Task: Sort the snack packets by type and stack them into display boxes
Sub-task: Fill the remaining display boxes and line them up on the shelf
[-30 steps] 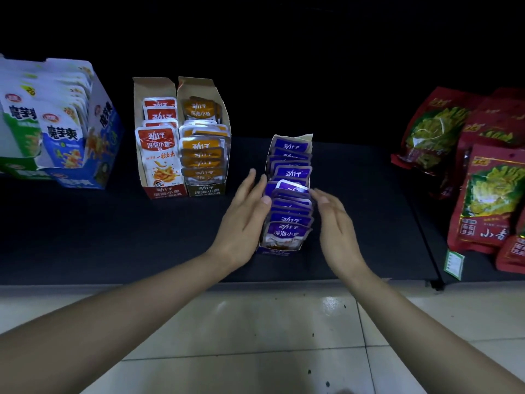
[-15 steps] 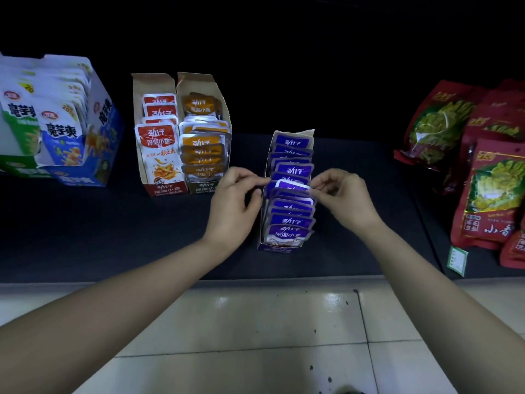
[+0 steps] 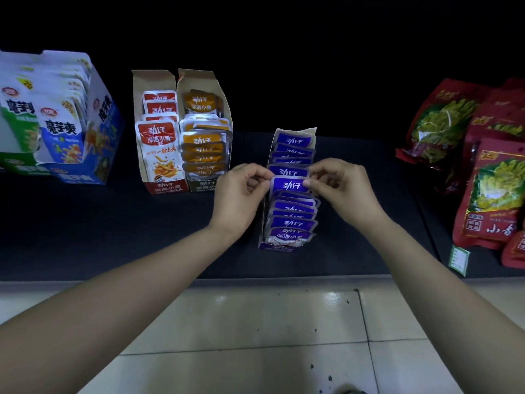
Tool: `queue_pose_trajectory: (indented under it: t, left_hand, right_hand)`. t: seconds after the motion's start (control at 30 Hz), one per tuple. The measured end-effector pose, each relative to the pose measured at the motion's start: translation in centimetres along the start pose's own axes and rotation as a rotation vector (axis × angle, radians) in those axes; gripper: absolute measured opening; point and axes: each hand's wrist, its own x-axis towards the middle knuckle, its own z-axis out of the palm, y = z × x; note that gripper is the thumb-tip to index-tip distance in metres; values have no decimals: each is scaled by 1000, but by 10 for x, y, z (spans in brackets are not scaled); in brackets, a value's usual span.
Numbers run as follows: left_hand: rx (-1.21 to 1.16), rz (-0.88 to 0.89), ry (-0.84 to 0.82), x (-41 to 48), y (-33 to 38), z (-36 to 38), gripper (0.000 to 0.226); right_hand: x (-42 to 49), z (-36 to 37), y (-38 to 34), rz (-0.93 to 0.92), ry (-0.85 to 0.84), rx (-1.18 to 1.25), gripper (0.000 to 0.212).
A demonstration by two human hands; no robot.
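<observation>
Purple packet (image 3: 289, 184) looks light, floppy and slick; left hand (image 3: 238, 194) at nine o'clock and right hand (image 3: 341, 186) at three pinch its side edges, probably the surest hold.

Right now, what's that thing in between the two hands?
A purple snack packet, in the head view. The left hand and right hand each pinch one side of it, over the purple display box.

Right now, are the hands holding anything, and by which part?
Both hands pinch one purple packet midway along the row in the purple display box: the left hand at its left edge, the right hand at its right edge.
</observation>
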Motion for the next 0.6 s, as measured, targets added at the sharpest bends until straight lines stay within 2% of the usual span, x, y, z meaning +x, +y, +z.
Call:
queue_pose_trajectory:
  t: [0.17,0.4,0.6]
  left_hand:
    - [8,4,-52,4,0,-2,14]
    - [152,57,-66,10,1,-7,11]
    - [21,6,-68,16,9,-5,7]
  right_hand:
    - [4,5,4,120,-2,-73,11]
    - [-4,5,6,193,17,160,14]
    - [-8,6,6,230,61,280,14]
